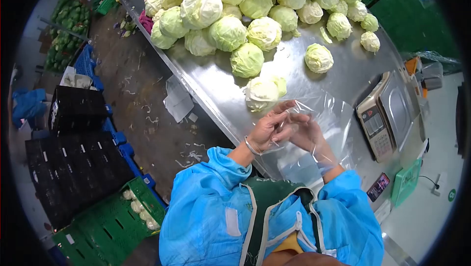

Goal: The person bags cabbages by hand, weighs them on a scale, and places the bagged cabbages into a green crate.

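Observation:
A sheet of clear plastic film (338,119) is spread between my hands above the table's near edge. My left hand (270,127), with a bracelet at the wrist, has its fingers bent and closed on the film's left side. Close beside it, my right hand (306,134) shows through the film, which runs over its fingers and wrist; those fingers are curled on the plastic. Just beyond my fingertips sits a pale green cabbage (261,94). Another single cabbage (319,58) lies farther off to the right.
A heap of cabbages (228,33) covers the far part of the metal table (304,87). On the right stand a weighing scale (385,119), a phone (378,187) and a green basket (407,182). Black crates (78,168) and a green crate (105,227) are on the left.

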`<state>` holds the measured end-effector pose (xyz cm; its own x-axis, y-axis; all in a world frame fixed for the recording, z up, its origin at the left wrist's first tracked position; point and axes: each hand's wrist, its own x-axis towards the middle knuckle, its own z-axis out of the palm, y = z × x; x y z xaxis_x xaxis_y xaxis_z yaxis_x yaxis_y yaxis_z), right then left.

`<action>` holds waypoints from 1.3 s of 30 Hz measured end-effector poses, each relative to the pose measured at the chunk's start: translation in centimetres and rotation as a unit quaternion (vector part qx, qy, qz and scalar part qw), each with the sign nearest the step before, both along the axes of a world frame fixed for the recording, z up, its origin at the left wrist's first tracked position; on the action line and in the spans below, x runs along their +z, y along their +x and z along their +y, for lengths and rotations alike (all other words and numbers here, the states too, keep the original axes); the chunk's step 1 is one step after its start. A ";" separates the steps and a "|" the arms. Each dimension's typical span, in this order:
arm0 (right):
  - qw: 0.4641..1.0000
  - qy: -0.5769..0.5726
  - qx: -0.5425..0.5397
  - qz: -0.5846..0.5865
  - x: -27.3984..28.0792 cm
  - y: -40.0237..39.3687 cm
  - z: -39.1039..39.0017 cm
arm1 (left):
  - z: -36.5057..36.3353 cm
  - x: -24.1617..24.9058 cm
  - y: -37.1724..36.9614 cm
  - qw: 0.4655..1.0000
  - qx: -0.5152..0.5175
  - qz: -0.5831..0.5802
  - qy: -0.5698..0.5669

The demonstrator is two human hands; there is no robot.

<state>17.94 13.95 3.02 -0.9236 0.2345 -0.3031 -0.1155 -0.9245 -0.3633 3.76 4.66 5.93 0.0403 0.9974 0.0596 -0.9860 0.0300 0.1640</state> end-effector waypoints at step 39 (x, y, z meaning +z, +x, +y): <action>0.911 0.316 0.044 -0.262 -0.8 -3.5 5.9 | -0.4 -7.0 -8.0 0.777 0.175 0.543 -0.265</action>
